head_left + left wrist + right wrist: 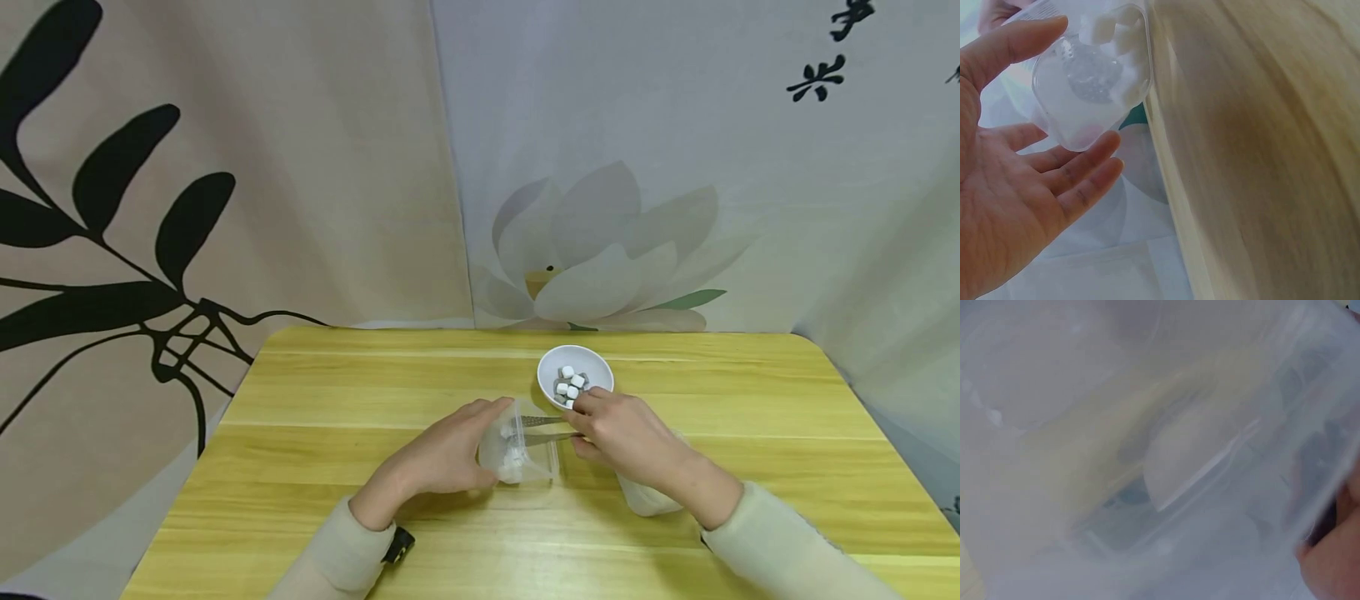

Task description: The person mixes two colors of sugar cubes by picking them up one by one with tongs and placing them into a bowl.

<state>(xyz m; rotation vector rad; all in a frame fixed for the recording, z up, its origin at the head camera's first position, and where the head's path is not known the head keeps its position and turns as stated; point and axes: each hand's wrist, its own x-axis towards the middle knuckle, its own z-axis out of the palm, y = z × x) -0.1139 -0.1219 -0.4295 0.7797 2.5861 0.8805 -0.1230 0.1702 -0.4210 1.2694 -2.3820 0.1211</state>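
Observation:
My left hand (448, 450) grips a clear plastic container (495, 454) tipped on its side, its mouth facing right. White cube-like pieces (1125, 56) lie inside it in the left wrist view, where the left hand (1022, 181) has thumb and fingers around the container's sides. In my right hand (626, 437) are metal tweezers (551, 437), their two prongs apart and reaching into the container's mouth. Just behind the right fingers stands a white bowl (550, 367) with several white cubes (573, 392) and greyish pieces in it.
Partly under the right wrist stands a second translucent container (647, 498); blurred clear plastic (1197, 469) fills the right wrist view. The wooden table (360, 375) ends at a printed cloth backdrop (337, 167).

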